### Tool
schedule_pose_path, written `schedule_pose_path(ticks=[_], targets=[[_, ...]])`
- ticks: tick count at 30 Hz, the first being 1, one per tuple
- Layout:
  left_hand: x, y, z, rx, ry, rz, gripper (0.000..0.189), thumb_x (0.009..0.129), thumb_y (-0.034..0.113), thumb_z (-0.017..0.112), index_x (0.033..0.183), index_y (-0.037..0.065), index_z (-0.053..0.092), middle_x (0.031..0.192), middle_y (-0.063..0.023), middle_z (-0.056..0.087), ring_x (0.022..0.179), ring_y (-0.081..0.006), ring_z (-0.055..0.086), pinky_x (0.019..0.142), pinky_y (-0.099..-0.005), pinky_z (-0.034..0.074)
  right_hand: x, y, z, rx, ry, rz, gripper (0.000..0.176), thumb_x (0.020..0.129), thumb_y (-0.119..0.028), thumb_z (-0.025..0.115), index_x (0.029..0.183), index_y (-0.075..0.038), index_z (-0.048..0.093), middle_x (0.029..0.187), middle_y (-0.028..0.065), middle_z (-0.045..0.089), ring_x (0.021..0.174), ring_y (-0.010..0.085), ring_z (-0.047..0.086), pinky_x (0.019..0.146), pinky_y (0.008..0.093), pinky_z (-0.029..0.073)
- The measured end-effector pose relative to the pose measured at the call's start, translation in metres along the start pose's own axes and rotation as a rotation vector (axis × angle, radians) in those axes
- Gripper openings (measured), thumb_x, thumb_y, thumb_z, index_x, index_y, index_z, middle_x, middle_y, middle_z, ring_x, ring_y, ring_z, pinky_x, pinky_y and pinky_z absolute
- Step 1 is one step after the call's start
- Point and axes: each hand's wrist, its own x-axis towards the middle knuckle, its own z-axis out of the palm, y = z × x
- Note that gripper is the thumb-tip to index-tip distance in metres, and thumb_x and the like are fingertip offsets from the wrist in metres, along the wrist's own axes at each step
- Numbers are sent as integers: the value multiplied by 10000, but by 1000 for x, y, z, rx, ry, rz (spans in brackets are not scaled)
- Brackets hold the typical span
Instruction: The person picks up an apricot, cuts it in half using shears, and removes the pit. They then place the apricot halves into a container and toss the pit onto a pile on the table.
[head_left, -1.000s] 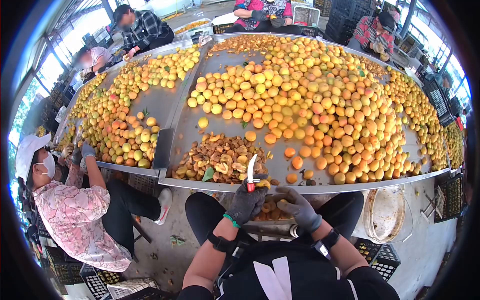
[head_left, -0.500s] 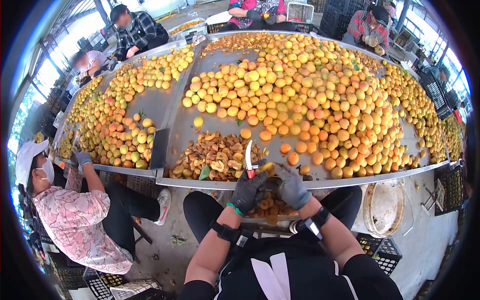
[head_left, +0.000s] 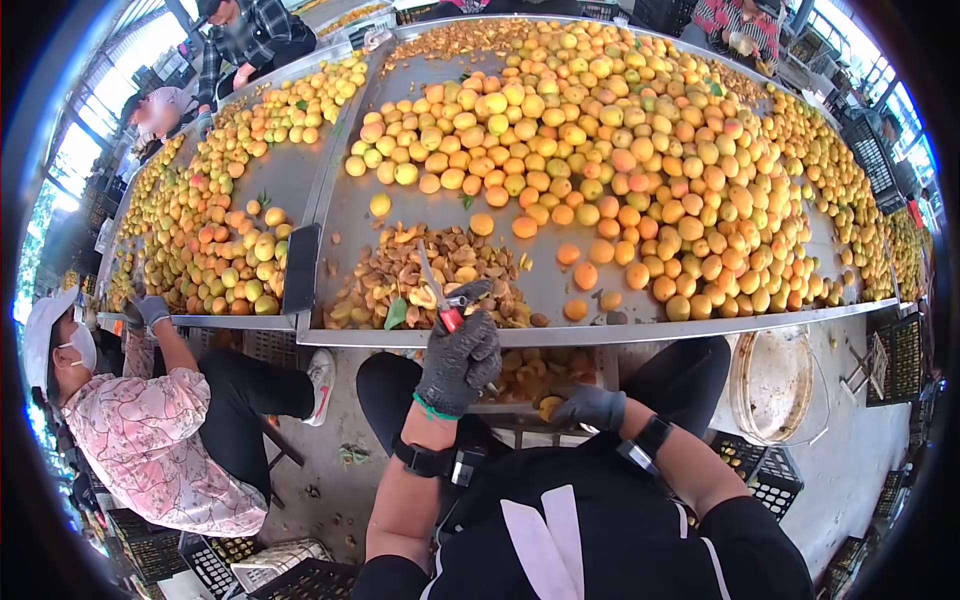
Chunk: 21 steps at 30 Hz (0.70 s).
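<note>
My left hand (head_left: 460, 360), in a dark grey glove, is closed round the red handle of a knife (head_left: 428, 275). Its curved blade points up and away, over a heap of cut apricot pieces and pits (head_left: 385, 290) near the table's front edge. Lower and to the right, my right hand (head_left: 592, 407), in a grey glove, pinches an apricot half (head_left: 547, 405) above my lap. Below the table edge, beside that hand, is a container of apricot halves (head_left: 550, 372), partly hidden by my hands and the table.
Whole apricots (head_left: 680, 200) cover much of the metal table (head_left: 440, 316). A raised divider (head_left: 300, 268) separates the left section. To the left sits a co-worker in a pink shirt (head_left: 165, 440); others work across the table. A white bucket (head_left: 770, 385) stands at right, near black crates (head_left: 765, 480).
My hands have moved apart. The left has shifted left with the knife, and the right has dropped toward my lap with the apricot half. The view has tilted down slightly.
</note>
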Motion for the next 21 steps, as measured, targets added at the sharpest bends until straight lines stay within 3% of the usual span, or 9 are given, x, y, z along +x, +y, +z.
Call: schedule_pose_path(ticks=[2,5,7,10,14,16,21], targets=[[-7,2,-2,-21,-3,13,407,910,72,557,1302,106,455,624,11,403,463,-66,358,358,-192,299,16,23,-1,-40,-82,111,422,791,-151,642,1179,-36,523,958,50,620,784,137,590,684,259,511],[-17,3,0,-60,21,36,379,912,72,557,1279,97,467,628,0,426,460,-78,369,353,-202,301,30,30,0,-309,49,80,435,807,-154,655,1205,-58,508,966,51,628,788,122,597,670,237,504],[-26,2,-5,20,96,46,340,908,73,566,1239,81,492,636,-10,453,460,-88,383,349,-213,310,8,-11,15,448,-69,18,402,848,-168,642,1211,-68,502,1011,51,630,810,115,606,684,216,502],[-27,-2,-3,2,74,58,279,887,64,589,1161,68,539,636,-17,469,458,-93,395,348,-224,322,-16,-59,24,407,-254,-77,367,889,-194,618,1213,-71,496,1049,54,625,829,106,612,661,200,501],[-17,-14,6,-58,10,53,215,879,59,588,1092,65,564,620,-15,465,446,-92,393,345,-222,312,-21,-89,41,455,-300,-97,345,904,-222,608,1193,-65,505,1059,58,618,823,103,609,629,199,491],[-15,-16,8,-120,-42,-29,188,883,67,579,1070,63,565,610,-12,457,440,-95,391,348,-228,308,-19,-90,54,672,-219,-101,330,906,-256,613,1157,-63,519,1011,60,620,765,97,599,585,191,470],[-12,-15,20,-61,-120,33,219,877,66,577,1095,57,555,651,-30,488,501,-120,449,422,-249,376,-26,-98,57,654,-133,-96,258,918,-232,599,1109,-70,535,957,67,619,696,111,587,579,199,462]])
